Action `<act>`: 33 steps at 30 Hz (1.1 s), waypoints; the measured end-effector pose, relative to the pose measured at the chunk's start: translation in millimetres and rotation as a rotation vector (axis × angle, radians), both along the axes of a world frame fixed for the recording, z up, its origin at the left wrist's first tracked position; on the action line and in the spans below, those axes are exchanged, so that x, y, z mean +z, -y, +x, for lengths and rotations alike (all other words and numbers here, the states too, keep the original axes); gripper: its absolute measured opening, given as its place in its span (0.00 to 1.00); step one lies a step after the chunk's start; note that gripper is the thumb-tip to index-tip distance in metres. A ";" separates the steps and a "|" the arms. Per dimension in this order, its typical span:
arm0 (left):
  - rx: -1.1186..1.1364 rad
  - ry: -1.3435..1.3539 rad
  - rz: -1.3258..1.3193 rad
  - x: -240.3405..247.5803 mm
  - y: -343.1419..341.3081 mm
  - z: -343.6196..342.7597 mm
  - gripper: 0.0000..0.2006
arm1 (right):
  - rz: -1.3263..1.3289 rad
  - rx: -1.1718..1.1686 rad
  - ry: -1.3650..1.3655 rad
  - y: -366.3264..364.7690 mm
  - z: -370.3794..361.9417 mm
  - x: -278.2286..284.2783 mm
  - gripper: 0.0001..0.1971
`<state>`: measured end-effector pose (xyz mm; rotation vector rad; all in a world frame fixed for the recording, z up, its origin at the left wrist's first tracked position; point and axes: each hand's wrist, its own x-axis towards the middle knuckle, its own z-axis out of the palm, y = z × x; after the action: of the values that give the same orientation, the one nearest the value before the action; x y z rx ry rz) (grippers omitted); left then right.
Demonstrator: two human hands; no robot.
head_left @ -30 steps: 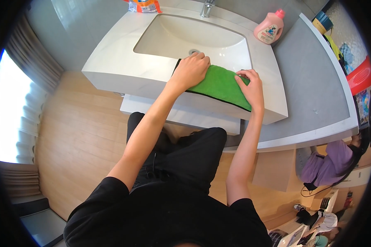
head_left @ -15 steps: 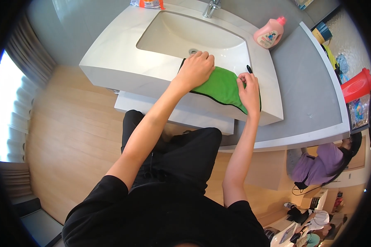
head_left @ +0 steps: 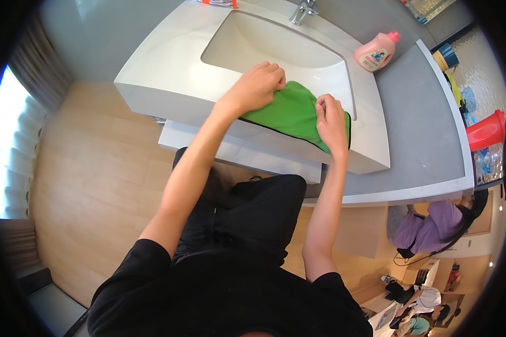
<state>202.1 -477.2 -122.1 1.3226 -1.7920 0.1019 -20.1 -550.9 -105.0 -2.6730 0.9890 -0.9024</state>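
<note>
A green cloth (head_left: 295,115) with dark edging lies over the front rim of the white sink counter (head_left: 163,62), partly hanging down its front face. Curled over the cloth's left end is my left hand (head_left: 257,89), its fingers closed and bent toward the basin. My right hand (head_left: 331,124) grips the cloth near its right end, thumb and fingertips pinched together. Between the two hands the far edge of the cloth rises in a soft peak. The white basin (head_left: 264,42) lies just beyond it.
A chrome faucet (head_left: 303,12) stands behind the basin. A pink bottle (head_left: 376,51) is at the back right, and an orange-edged package (head_left: 222,3) at the back left. Right of the counter runs a grey panel (head_left: 416,118), with a red container (head_left: 486,130) beyond. Other people (head_left: 433,227) are at lower right.
My left hand has drawn its end of the cloth slightly, and the dark edging beside it has gone from sight. The dark corner by my right fingertips no longer shows. The view has shifted a little.
</note>
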 end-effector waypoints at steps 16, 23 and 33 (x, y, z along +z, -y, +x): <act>0.350 0.113 0.143 10.3 -83.9 100.7 0.09 | -0.011 0.266 0.097 -36.6 123.3 -5.8 0.07; 0.432 0.165 0.321 17.2 -75.7 79.1 0.14 | 0.110 0.189 0.148 -27.7 97.6 4.1 0.12; 0.388 0.336 0.110 1.1 1.8 -12.2 0.17 | 0.133 -0.027 0.144 27.9 -8.1 3.7 0.12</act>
<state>189.9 -479.0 -121.1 1.8072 -1.8071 0.4673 -28.2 -578.8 -101.3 -2.4532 1.0169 -0.9829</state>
